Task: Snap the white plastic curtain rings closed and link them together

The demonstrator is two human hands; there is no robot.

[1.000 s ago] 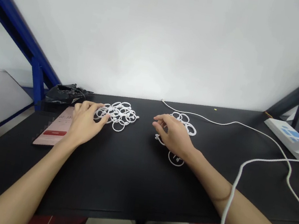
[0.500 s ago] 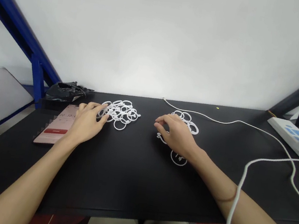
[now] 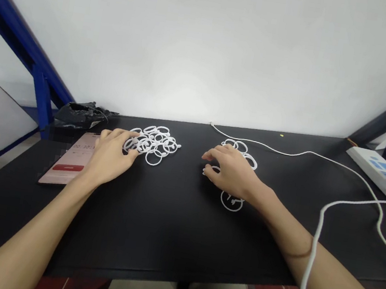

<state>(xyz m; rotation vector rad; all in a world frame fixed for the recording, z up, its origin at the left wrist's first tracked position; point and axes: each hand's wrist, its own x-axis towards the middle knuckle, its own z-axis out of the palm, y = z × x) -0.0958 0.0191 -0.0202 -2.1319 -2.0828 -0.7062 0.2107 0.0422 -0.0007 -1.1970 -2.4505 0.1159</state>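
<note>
Fingers (image 3: 126, 138) of the left hand (image 3: 108, 158) lie spread out, and their tips touch the near-left edge of the big pile of white rings (image 3: 152, 144). They rest on the rings but do not pinch one yet, as far as I can tell. The right hand (image 3: 234, 174) lies palm down with its fingers gently curled over the small bunch of rings (image 3: 241, 148). One ring peeks out by the thumb, but I cannot tell if the fingers hold it or just cover it. One more ring, the single ring (image 3: 231, 202), lies flat just by the right wrist.

Both groups of rings sit on the black table (image 3: 165, 228), the big pile on the left and the small bunch on the right, well apart with bare table between them. A phone (image 3: 67, 163) with a red button lies just beside the left hand. A black bag (image 3: 78, 114) sits behind it by the wall. A white cable (image 3: 313, 241) runs over the right arm, and a white power strip (image 3: 385, 177) sits far right.

It looks like the step is picking a ring from the big pile. For that, I think the left fingertips need to close on just one ring and lift it free, because the rings lie on top of each other and could come up in a clump.
</note>
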